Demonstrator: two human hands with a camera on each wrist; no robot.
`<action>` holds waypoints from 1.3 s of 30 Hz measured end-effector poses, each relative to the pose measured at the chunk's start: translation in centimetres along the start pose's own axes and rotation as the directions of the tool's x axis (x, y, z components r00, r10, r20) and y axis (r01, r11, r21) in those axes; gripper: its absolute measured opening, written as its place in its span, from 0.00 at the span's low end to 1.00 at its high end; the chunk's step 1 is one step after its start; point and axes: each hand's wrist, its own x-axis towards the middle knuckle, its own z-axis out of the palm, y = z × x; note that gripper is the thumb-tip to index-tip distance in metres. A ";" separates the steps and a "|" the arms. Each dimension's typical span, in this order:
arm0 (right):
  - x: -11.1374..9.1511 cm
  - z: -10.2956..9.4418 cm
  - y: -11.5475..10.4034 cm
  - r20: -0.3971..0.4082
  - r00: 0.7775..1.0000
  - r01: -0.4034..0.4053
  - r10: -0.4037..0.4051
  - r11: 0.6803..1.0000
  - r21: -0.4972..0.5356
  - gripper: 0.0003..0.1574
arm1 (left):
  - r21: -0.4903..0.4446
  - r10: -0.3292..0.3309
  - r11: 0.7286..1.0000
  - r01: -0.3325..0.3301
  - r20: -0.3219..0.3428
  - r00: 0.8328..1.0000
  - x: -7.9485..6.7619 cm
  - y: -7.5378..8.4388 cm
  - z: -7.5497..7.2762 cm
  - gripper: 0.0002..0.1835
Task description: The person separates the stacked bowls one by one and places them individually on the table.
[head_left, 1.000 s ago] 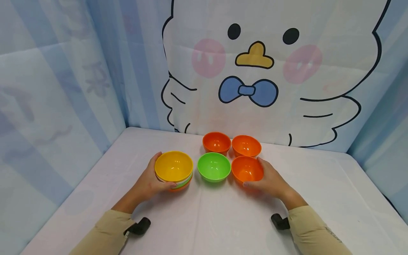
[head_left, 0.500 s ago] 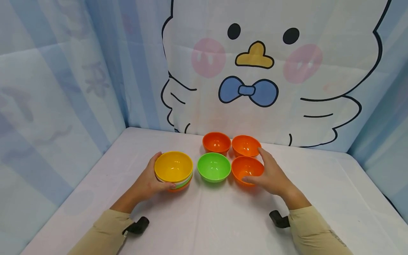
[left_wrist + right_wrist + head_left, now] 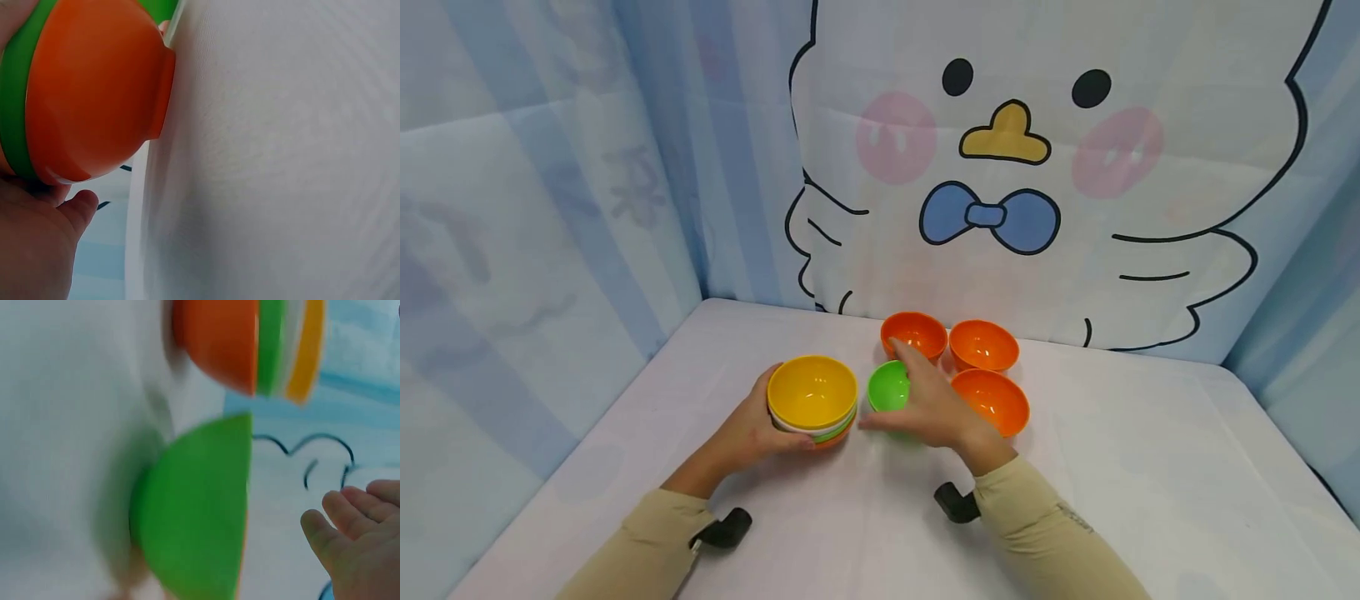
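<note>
My left hand (image 3: pixel 760 427) grips a stack of nested bowls (image 3: pixel 812 393) from its left side, thumb across the front. Yellow is on top, with white, green and orange rims below it. In the left wrist view the lowest orange bowl (image 3: pixel 94 87) appears to stand on the table. Over the single green bowl (image 3: pixel 887 387) hovers my right hand (image 3: pixel 932 404), its fingers spread and holding nothing. The right wrist view has that green bowl (image 3: pixel 194 512) apart from the fingers (image 3: pixel 344 515). The hand covers part of this bowl in the head view.
Three orange bowls stand close by: one at the back left (image 3: pixel 917 329), one at the back right (image 3: pixel 983 345), one in front (image 3: pixel 996 400). All are on a white-covered table (image 3: pixel 865 517). A printed curtain (image 3: pixel 1000 275) hangs behind the table's far edge.
My right hand has let go of the front orange bowl and moved left over the green bowl. The left hand still holds the stack. The head view has shifted slightly.
</note>
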 end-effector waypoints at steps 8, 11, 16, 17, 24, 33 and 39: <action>2.5 3.9 -1.7 0.136 0.990 -0.030 0.040 0.997 -0.074 0.70 | -0.002 -0.001 1.000 0.001 0.008 1.000 0.2 -0.3 0.5 0.59; 3.0 4.5 -2.0 0.156 0.987 -0.035 0.046 0.997 -0.075 0.72 | 0.015 -0.013 1.000 0.013 0.012 1.000 0.1 -0.1 0.5 0.58; 3.5 5.2 -2.1 0.173 0.983 -0.046 0.058 0.996 -0.072 0.75 | 0.036 0.000 0.999 0.000 0.012 1.000 0.0 0.1 0.3 0.58; 3.5 5.2 -2.2 0.172 0.984 -0.044 0.056 0.996 -0.071 0.75 | 0.036 0.006 0.999 -0.007 0.009 1.000 0.0 0.1 0.2 0.57; 3.7 5.7 -2.2 0.161 0.985 -0.054 0.059 0.998 -0.038 0.69 | 0.017 0.024 1.000 -0.024 0.003 1.000 0.0 -0.2 0.3 0.58; 3.4 4.3 -2.6 0.068 0.998 -0.014 0.014 1.000 0.009 0.65 | -0.009 0.031 0.999 -0.031 0.004 0.999 -0.1 -0.4 0.0 0.59; 2.0 1.8 -2.1 0.016 1.000 -0.018 0.018 1.000 -0.001 0.62 | 0.022 0.015 1.000 -0.015 0.004 1.000 0.0 -0.5 -0.3 0.62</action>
